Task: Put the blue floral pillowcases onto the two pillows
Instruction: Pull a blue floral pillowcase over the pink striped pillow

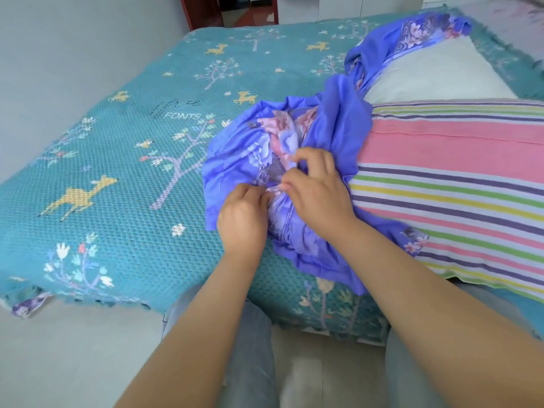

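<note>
A crumpled blue floral pillowcase lies bunched on the bed at the left end of a striped pillow. My left hand pinches its gathered fabric near the bed's front edge. My right hand grips the same bunch just to the right, fingers curled into the cloth. A second blue floral pillowcase lies draped along the far edge of a white pillow behind the striped one.
The bed carries a teal knitted cover with deer and tree patterns, wide and flat to the left. A grey floor runs along the bed's front. My legs stand against the bed edge. A red door frame is beyond.
</note>
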`<action>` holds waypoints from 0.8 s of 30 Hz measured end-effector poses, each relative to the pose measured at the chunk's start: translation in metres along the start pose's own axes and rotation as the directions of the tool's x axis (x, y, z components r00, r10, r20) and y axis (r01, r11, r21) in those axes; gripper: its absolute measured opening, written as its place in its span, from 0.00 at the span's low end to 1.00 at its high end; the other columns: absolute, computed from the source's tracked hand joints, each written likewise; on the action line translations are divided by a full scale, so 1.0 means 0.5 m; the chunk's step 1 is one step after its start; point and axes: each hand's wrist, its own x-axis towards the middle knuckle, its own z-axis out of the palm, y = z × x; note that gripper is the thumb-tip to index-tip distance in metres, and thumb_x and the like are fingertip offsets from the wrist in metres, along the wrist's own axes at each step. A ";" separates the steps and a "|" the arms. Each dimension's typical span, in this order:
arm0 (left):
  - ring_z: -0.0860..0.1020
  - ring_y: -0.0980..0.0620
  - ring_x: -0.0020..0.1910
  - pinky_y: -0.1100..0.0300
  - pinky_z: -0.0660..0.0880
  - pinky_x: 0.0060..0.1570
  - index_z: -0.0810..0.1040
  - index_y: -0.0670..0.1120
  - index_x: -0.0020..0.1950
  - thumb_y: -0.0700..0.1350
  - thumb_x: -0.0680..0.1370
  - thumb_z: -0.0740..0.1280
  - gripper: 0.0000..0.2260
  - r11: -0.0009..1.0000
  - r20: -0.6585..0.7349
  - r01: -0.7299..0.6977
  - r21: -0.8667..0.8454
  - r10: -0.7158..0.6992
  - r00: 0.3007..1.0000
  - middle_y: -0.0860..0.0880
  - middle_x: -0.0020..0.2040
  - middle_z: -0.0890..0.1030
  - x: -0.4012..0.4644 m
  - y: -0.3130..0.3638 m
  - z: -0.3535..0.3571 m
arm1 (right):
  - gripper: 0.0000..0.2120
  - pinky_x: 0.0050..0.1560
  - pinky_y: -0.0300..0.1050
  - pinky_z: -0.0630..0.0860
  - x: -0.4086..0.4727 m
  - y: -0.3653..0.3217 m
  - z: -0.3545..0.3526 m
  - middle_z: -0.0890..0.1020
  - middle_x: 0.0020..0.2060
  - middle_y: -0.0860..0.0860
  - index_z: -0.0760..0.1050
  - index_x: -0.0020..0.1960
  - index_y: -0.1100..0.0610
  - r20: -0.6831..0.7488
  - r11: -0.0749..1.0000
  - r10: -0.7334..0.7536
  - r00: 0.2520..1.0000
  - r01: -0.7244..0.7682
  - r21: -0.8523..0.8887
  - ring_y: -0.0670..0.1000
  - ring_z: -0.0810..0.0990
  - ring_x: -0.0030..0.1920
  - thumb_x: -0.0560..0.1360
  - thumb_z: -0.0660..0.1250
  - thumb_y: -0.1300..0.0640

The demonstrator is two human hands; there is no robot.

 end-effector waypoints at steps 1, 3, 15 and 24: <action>0.79 0.41 0.36 0.54 0.72 0.31 0.81 0.44 0.40 0.47 0.74 0.64 0.09 1.000 -0.005 -0.019 0.022 0.019 1.000 0.44 0.38 0.79 0.001 0.002 0.004 | 0.07 0.51 0.49 0.70 -0.001 0.000 0.002 0.78 0.55 0.52 0.77 0.41 0.54 0.019 0.991 -0.131 0.991 0.132 -0.021 0.54 0.70 0.57 0.74 0.66 0.52; 0.77 0.41 0.32 0.55 0.70 0.27 0.79 0.43 0.36 0.45 0.73 0.62 0.10 0.999 -0.023 -0.032 0.038 0.033 0.999 0.43 0.34 0.78 -0.001 0.004 0.004 | 0.07 0.55 0.47 0.66 0.001 0.006 0.013 0.80 0.52 0.46 0.78 0.44 0.52 0.162 0.971 -0.237 0.958 0.240 0.006 0.50 0.74 0.59 0.76 0.63 0.51; 0.76 0.39 0.36 0.52 0.68 0.29 0.77 0.41 0.43 0.47 0.77 0.56 0.13 0.996 0.045 -0.013 -0.093 0.018 0.999 0.42 0.38 0.77 -0.094 0.028 0.032 | 0.21 0.58 0.43 0.59 0.002 0.036 0.015 0.78 0.57 0.44 0.78 0.53 0.49 0.416 0.975 -0.223 0.882 0.211 0.075 0.49 0.75 0.59 0.74 0.53 0.39; 0.74 0.41 0.43 0.49 0.67 0.43 0.72 0.40 0.41 0.45 0.78 0.56 0.11 0.933 -0.124 0.165 -0.321 -0.214 0.969 0.41 0.42 0.76 -0.073 0.025 0.013 | 0.18 0.40 0.48 0.64 -0.005 0.037 -0.041 0.78 0.27 0.49 0.77 0.33 0.53 0.276 0.844 -0.397 0.875 0.467 -0.263 0.54 0.77 0.34 0.74 0.58 0.44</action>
